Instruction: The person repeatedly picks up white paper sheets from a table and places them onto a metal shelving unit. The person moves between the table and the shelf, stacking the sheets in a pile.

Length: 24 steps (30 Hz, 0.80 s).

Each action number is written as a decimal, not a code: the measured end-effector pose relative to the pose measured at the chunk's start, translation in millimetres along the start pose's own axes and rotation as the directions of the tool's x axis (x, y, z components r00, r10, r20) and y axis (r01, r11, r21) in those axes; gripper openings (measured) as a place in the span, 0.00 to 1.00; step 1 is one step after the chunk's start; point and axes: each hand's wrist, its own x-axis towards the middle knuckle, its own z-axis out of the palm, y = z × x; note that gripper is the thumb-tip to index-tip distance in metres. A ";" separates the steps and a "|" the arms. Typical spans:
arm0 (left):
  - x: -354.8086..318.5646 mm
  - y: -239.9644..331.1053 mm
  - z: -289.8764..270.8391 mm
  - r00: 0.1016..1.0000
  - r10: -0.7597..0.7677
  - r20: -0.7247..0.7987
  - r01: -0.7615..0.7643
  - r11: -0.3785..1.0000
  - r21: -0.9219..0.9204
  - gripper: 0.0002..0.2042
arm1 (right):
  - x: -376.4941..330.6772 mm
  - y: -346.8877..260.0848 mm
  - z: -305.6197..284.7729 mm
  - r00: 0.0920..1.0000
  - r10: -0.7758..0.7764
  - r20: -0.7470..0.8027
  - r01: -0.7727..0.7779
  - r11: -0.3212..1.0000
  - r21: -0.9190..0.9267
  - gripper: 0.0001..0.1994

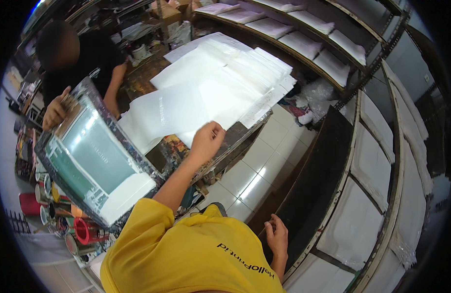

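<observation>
My left hand (206, 142) is closed at the near right corner of a thin, translucent white sheet (174, 110) with a small line of print. That sheet lies partly over a large stack of white sheets (225, 73) on the stained worktable (230, 146). My right hand (277, 237) hangs low beside a long dark board (313, 176), its fingers loosely bent and apart, holding nothing. To the left, a screen-printing frame (98, 151) with green mesh is tilted up. Another person's hand (57, 108) grips its far left edge.
Racks hold white sheets on shelves (279, 29) at the back and on a tall rack (357, 219) at right. Tiled floor (255, 171) lies between table and rack. Paint tubs and a red bucket (86, 230) stand lower left. Clear plastic (318, 95) is bunched beyond the table.
</observation>
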 end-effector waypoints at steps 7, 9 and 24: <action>119.7 -104.3 19.0 0.968 -0.249 -0.001 0.181 0.700 0.691 0.24 | -13.1 -3.3 9.8 0.995 0.094 -0.031 -0.095 0.995 -0.025 0.20; 130.8 -131.9 11.3 0.942 -0.336 0.002 0.240 0.675 0.698 0.23 | -19.2 -6.5 14.7 0.991 0.133 -0.010 -0.133 0.991 -0.026 0.20; 19.3 -39.5 79.2 0.885 0.176 0.430 -0.193 0.981 -0.004 0.11 | -3.1 -62.2 38.2 0.986 0.079 -0.149 -0.044 0.973 0.227 0.30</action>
